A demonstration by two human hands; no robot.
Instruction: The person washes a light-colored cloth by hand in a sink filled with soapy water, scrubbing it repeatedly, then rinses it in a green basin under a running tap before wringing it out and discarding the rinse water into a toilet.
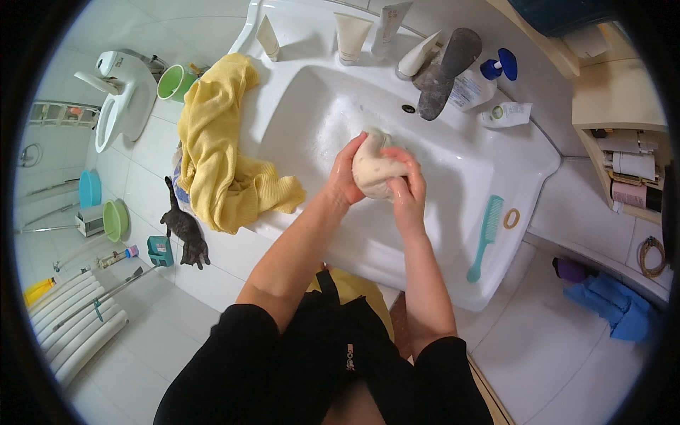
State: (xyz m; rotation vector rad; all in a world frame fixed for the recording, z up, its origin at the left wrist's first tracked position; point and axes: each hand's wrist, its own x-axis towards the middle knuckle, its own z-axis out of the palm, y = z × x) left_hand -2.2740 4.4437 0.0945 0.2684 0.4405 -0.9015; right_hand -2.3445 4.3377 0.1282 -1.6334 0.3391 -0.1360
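Above the basin of a white washbasin (pixel 451 191), both hands grip a wet, bunched-up cream cloth (pixel 376 167). My left hand (pixel 346 172) cups its left side. From the right, my right hand (pixel 410 183) presses into it with bent fingers. The cloth's underside and its exact kind are hidden. Suds and wet streaks show in the basin behind it. A yellow knitted garment (pixel 212 154) drapes over the basin's left edge, its ribbed end lying near my left forearm.
Several tubes (pixel 350 40), a grey-topped faucet (pixel 449 74) and a pump bottle (pixel 473 87) line the back. A teal comb (pixel 486 236) and a tan ring (pixel 511 218) lie on the right rim. A dark cat (pixel 185 228) lies on the floor at left, near a teal dustpan (pixel 160 251).
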